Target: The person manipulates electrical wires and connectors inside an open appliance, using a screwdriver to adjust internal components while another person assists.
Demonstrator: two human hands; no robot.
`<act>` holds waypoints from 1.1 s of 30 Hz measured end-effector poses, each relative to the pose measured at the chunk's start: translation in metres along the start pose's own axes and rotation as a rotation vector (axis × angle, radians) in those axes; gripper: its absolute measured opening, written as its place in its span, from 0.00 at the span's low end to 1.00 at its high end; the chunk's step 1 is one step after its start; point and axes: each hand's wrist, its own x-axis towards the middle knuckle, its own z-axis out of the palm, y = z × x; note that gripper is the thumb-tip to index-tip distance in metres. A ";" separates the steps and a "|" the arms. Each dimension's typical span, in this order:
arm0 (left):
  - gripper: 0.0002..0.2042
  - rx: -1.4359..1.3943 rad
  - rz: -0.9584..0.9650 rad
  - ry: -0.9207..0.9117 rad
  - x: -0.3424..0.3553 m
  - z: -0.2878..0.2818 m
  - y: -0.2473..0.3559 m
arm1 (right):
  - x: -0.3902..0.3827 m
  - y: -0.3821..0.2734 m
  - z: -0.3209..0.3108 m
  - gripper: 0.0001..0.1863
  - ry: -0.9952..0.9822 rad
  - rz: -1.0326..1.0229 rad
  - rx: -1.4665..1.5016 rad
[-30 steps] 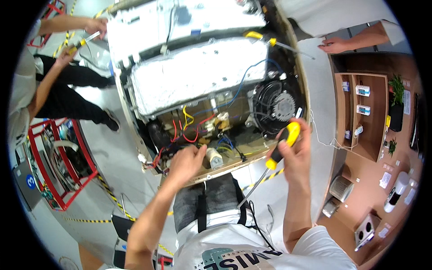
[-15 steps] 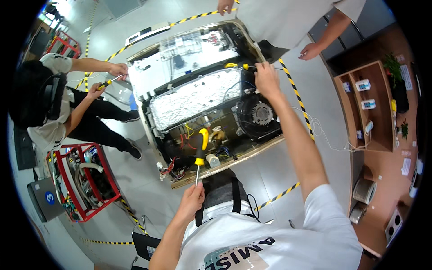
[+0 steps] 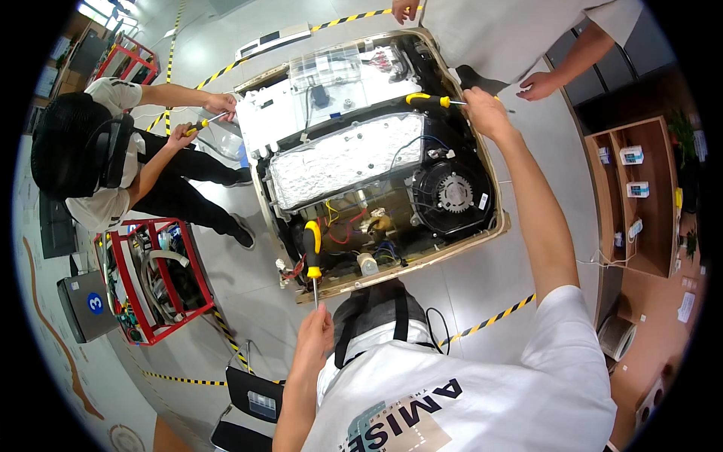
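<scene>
My left hand [image 3: 313, 333] pinches the metal shaft of a screwdriver [image 3: 312, 248], whose yellow-and-black handle points away from me over the near edge of an opened appliance [image 3: 407, 273]. At the appliance's far right, my right hand [image 3: 488, 114] grips the shaft end of a second yellow-and-black screwdriver [image 3: 428, 100], its handle pointing left over the casing. Inside the appliance are a silver foil-wrapped box [image 3: 346, 162], a black round housing with a pale toothed wheel [image 3: 455, 193], a white panel [image 3: 282, 113] and coloured wires [image 3: 331, 218].
On the left, a person in black trousers [image 3: 192, 184] holds another screwdriver [image 3: 197, 126] at the appliance's corner. Another person's hand [image 3: 536, 86] hangs at upper right. A red tool cart [image 3: 202, 290], a chair [image 3: 248, 399] and a wooden shelf [image 3: 654, 226] stand around, with striped floor tape [image 3: 489, 320].
The view has shifted, so the appliance sits further right and slightly higher. My left hand and its screwdriver have moved left relative to the appliance. My right hand keeps its screwdriver.
</scene>
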 end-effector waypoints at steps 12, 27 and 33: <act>0.23 1.077 0.670 0.202 0.110 0.068 0.103 | -0.225 -0.099 -0.050 0.08 -0.048 0.746 1.474; 0.22 1.511 1.117 0.232 0.239 0.197 0.200 | -0.278 -0.115 -0.038 0.14 0.048 0.980 1.440; 0.22 1.602 1.136 0.148 0.258 0.214 0.203 | -0.268 -0.117 -0.034 0.14 0.095 1.066 1.435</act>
